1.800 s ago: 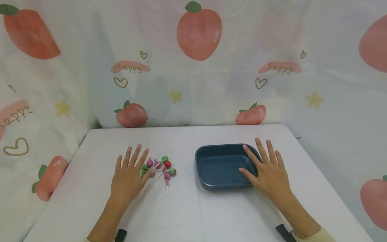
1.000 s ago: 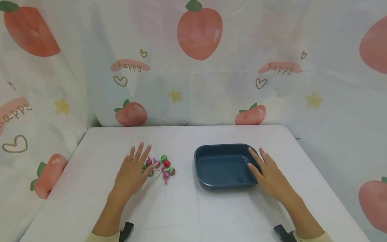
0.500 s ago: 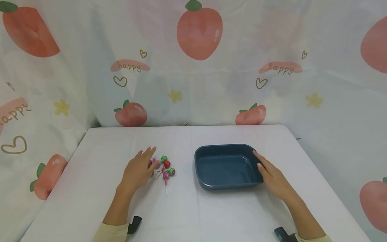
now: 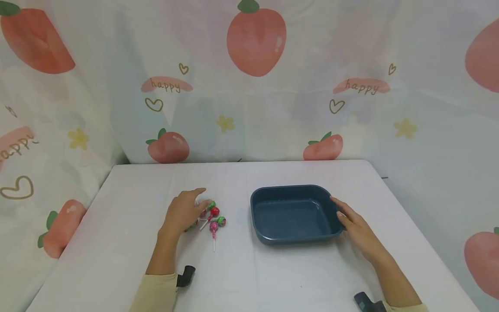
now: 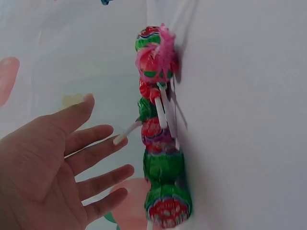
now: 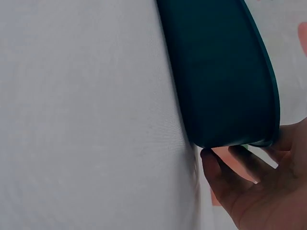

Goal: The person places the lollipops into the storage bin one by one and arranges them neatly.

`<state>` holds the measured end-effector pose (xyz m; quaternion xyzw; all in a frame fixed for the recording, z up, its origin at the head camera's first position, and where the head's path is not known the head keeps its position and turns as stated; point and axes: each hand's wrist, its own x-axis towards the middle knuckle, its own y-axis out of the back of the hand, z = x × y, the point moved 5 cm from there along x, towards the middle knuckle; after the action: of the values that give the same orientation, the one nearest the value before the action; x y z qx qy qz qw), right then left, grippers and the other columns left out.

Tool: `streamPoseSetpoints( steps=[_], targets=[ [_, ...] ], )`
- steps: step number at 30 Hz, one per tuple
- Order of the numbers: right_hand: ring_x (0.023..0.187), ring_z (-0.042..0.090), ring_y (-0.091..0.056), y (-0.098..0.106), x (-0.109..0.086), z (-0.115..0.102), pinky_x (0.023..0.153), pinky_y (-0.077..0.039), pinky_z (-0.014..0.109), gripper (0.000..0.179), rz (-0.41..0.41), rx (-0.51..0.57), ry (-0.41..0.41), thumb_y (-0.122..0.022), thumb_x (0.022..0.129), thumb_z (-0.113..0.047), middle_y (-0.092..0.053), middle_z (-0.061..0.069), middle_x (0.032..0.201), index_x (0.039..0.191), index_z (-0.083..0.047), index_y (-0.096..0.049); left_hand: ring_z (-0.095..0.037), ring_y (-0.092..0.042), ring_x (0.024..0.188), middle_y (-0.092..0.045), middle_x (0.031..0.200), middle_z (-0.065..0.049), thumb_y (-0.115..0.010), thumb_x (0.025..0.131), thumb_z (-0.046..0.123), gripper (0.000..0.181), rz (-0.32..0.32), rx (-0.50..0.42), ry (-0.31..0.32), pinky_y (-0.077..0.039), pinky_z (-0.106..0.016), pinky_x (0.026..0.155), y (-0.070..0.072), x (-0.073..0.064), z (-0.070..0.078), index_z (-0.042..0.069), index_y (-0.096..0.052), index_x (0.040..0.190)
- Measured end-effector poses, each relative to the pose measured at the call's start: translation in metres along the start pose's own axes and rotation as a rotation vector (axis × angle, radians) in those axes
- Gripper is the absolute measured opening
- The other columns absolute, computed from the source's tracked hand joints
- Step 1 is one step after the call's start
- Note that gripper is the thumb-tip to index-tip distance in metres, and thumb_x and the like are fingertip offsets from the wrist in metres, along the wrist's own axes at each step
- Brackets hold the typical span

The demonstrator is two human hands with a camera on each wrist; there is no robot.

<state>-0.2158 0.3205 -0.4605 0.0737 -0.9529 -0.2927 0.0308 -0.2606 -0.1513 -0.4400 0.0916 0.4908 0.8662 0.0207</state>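
Note:
Several wrapped lollipops (image 4: 214,226), green, red and pink with white sticks, lie in a cluster on the left half of the white table. My left hand (image 4: 182,212) hangs over the cluster's left part and hides some of it. Its fingers are spread and bent a little, holding nothing; in the left wrist view one white stick (image 5: 128,132) overlaps a fingertip. A dark blue rectangular tray (image 4: 296,241) stands right of centre. Against its right end rests my right hand (image 4: 358,229), fingertips along the outer wall and at the rim, as the right wrist view also shows.
The table (image 4: 241,277) is covered in white cloth. Behind and at both sides hangs a pale curtain (image 4: 265,117) printed with peaches, hearts and "happy". Black camera mounts (image 4: 186,276) sit at both wrists.
My left hand has moved right and its fingers have bent over the lollipops. My right hand has drawn from above the tray to its right end. Tray and lollipops look unmoved.

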Motion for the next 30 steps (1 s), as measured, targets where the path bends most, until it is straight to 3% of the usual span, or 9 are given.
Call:
streamPoseSetpoints(
  steps=[8, 13, 23, 30],
  targets=[
    [0.152, 0.05, -0.013, -0.001, 0.0, 0.005, 0.11, -0.024, 0.072, 0.053, -0.013, 0.046, -0.036, -0.035, 0.115, -0.031, -0.017, 0.021, 0.168, 0.165, -0.017, -0.025, -0.041, -0.062, 0.117, -0.068, 0.129, -0.018, -0.076, 0.097, 0.026, 0.042, -0.024, -0.071, 0.01, -0.049, -0.058, 0.097, -0.008, 0.014, 0.003, 0.006, -0.069, 0.133],
    [0.151, 0.051, -0.013, -0.002, -0.001, 0.005, 0.11, -0.024, 0.073, 0.054, -0.023, 0.073, -0.04, -0.035, 0.115, -0.034, -0.015, 0.021, 0.169, 0.166, -0.018, -0.024, -0.041, -0.059, 0.124, -0.068, 0.13, -0.017, -0.077, 0.096, 0.023, 0.036, -0.032, -0.112, 0.064, -0.046, -0.059, 0.101, -0.012, 0.016, -0.001, 0.006, -0.073, 0.127],
    [0.152, 0.05, -0.011, -0.003, -0.001, 0.008, 0.11, -0.023, 0.073, 0.054, -0.028, 0.105, -0.053, -0.035, 0.115, -0.033, -0.014, 0.019, 0.17, 0.166, -0.02, -0.023, -0.035, -0.065, 0.11, -0.071, 0.122, -0.014, -0.082, 0.092, 0.023, 0.033, -0.036, -0.109, 0.072, -0.052, -0.053, 0.091, -0.021, 0.015, -0.004, 0.007, -0.076, 0.119],
    [0.152, 0.048, -0.011, -0.002, -0.004, 0.009, 0.111, -0.023, 0.072, 0.056, -0.034, 0.119, -0.046, -0.036, 0.115, -0.036, -0.013, 0.017, 0.17, 0.166, -0.021, -0.022, -0.032, -0.065, 0.105, -0.073, 0.114, -0.011, -0.082, 0.091, 0.023, 0.031, -0.039, -0.126, 0.069, -0.052, -0.054, 0.091, -0.025, 0.016, -0.009, 0.008, -0.077, 0.117]
  ],
)
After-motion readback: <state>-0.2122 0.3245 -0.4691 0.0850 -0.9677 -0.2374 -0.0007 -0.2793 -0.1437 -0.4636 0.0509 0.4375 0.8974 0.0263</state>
